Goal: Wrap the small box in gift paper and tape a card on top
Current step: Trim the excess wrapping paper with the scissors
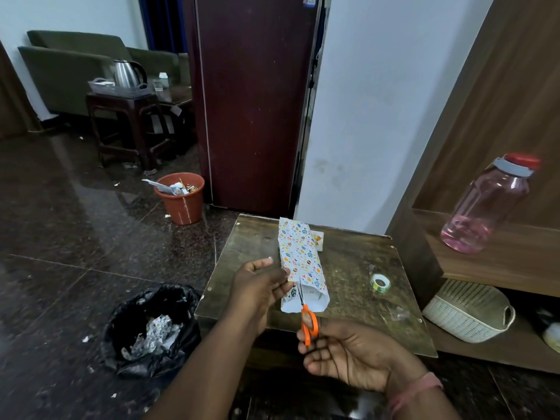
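The small box (303, 262), already sleeved in gift paper (295, 237), lies on the worktop (348, 268) just right of the frame's centre, its long axis running from the near edge up toward the top of the frame. The paper overhangs the near end as an open flap. That flap sits directly above the right hand (348, 356) in the picture, and the scissors (307, 319) point straight up along the box's long axis, blades entering the overhang near its left side.

The right hand is low and centre-right, palm turned up, fingers curled through and clamped on the orange handles. The left hand (260, 286) reaches in from the lower left, forearm slanting up, fingers together pinching the left edge of the paper beside the blades. It is the nearer hand to the box.

A roll of tape (380, 281) lies to the right on the worktop, well apart. What may be the card (318, 237) peeks out behind the box's far end.
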`<state>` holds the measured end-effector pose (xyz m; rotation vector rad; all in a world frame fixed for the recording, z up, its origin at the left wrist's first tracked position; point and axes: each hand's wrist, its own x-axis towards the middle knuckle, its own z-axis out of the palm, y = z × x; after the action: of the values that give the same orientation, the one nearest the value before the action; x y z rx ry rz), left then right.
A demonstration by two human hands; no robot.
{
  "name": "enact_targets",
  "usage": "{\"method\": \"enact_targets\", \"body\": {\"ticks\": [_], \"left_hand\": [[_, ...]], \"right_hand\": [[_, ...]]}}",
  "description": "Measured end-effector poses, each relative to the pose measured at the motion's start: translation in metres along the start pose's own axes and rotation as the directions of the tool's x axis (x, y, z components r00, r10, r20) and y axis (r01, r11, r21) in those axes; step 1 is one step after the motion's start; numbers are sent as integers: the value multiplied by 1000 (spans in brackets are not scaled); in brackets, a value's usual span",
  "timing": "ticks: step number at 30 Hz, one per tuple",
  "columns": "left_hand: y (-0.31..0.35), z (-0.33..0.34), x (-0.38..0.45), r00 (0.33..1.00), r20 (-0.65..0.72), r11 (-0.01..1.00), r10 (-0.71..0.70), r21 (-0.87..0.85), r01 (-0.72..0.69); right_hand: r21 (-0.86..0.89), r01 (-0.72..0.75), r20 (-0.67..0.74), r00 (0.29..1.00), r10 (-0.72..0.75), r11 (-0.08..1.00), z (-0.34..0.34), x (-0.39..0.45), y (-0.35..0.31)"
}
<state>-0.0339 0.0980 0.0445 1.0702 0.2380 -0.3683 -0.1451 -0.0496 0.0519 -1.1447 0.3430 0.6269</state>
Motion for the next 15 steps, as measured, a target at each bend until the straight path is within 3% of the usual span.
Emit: {"method": "enact_targets", "body": {"ticks": [15], "left_hand": [[-4,-2,-10,999,36,1000,-18,13,17]], "right_hand": [[3,52,6,999,-52,999,-1,16,-3]]}}
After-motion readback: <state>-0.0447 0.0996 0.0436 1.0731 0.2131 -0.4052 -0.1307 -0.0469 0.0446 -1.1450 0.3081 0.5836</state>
